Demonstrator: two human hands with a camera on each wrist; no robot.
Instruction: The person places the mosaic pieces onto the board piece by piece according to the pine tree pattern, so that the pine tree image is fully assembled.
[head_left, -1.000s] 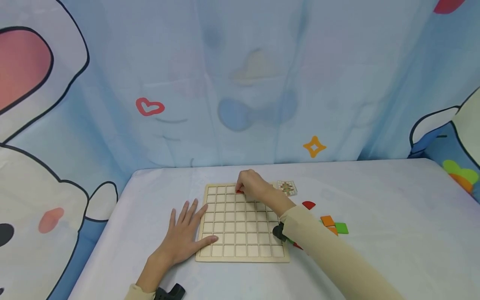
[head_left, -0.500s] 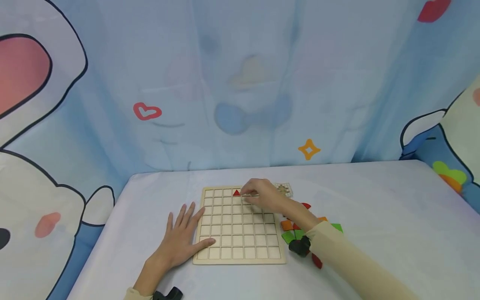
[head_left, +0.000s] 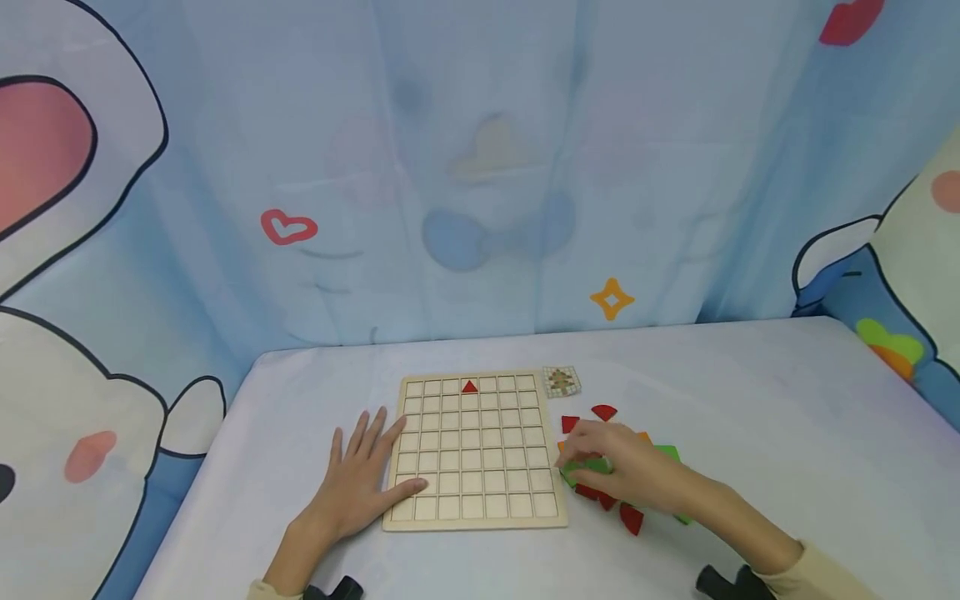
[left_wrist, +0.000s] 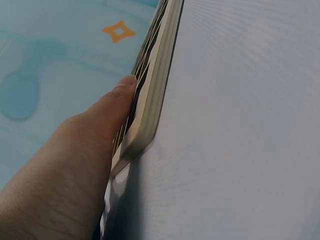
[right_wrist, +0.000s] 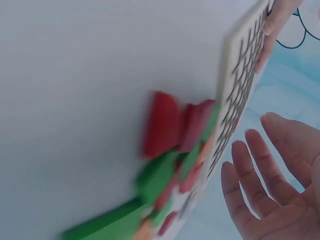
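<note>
A pale wooden grid board [head_left: 480, 459] lies on the white table, with a red triangle piece [head_left: 469, 387] in one cell of its top row. My left hand [head_left: 360, 477] rests at the board's left edge, fingers spread; the left wrist view has its thumb [left_wrist: 112, 102] on the rim. Right of the board, my right hand [head_left: 637, 468] hovers over a loose pile of flat coloured pieces, its fingers relaxed and holding nothing. A green piece [head_left: 598, 464] shows under its fingers. Part of the pile is hidden beneath the hand.
Red pieces, among them a rounded wedge [head_left: 603, 412] and another wedge [head_left: 632, 518], lie around the pile. A small pattern card [head_left: 561, 382] sits by the board's top right corner. Behind the table [head_left: 750, 400] hangs a blue printed curtain [head_left: 510, 275].
My right hand has let go of the red triangle in the board's top row and moved right and nearer, over the pile of pieces. My left hand has stayed on the board's edge.
</note>
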